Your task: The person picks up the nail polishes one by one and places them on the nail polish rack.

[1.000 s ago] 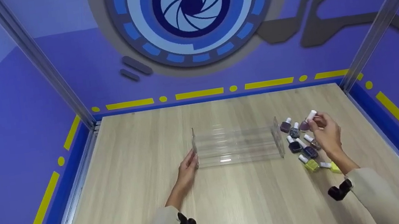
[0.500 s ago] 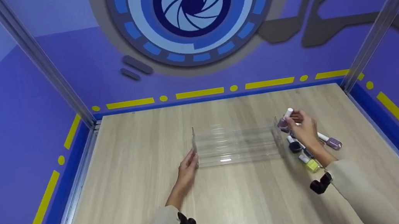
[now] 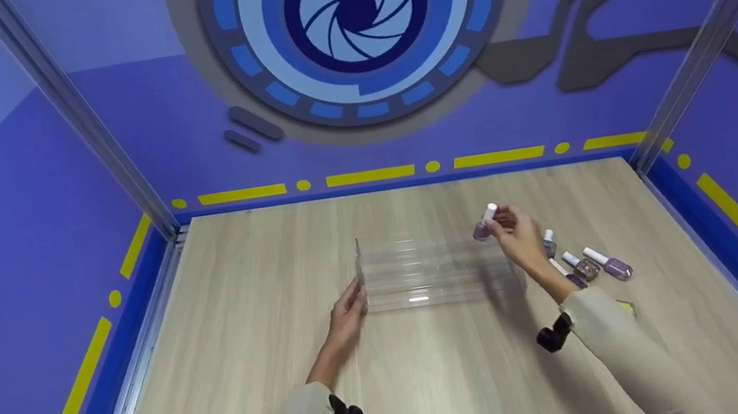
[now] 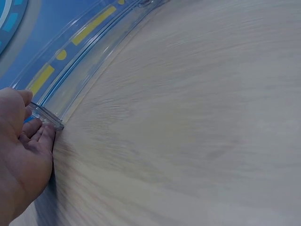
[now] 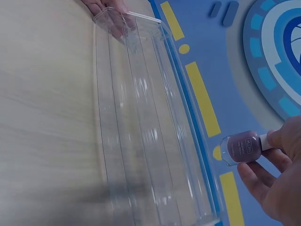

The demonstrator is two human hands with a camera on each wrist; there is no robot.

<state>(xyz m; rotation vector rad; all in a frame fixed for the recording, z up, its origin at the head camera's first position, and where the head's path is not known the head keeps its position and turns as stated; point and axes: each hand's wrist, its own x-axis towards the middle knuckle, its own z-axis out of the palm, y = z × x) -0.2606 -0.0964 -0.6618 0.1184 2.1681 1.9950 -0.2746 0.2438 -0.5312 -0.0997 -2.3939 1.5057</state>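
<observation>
Head view: mauve nail polish bottle (image 3: 481,231) in the right hand (image 3: 519,238), held up at the right rear of a clear tiered rack (image 3: 418,297), tilted, with white cap (image 3: 491,210) uppermost. Right thumb and fingers clamped on the cap. At the opposite end of the rack, left hand (image 3: 346,313) on the left end panel (image 3: 360,273). On the table (image 3: 258,396), to the right of the rack, loose nail polish bottles (image 3: 617,267), partly hidden behind the right sleeve (image 3: 619,345). Left wrist view: left thumb and fingers clamped on the end panel, close to the table surface. Treat the rack as light, stiff, thin plastic, probably brittle at the edges and prone to sliding; brace at an end panel. Right wrist view: cap pinched, bottle clear of the rack, one fingertip close under the glass; cannot tell whether touching. Treat the bottle as small, rigid, fairly dense for its size, smooth and slippery, breakable if dropped. Grasp by the cap, leaving the glass base exposed; avoid twisting, to prevent loosening the thread. Set down gently, base first, without striking the rack.
</observation>
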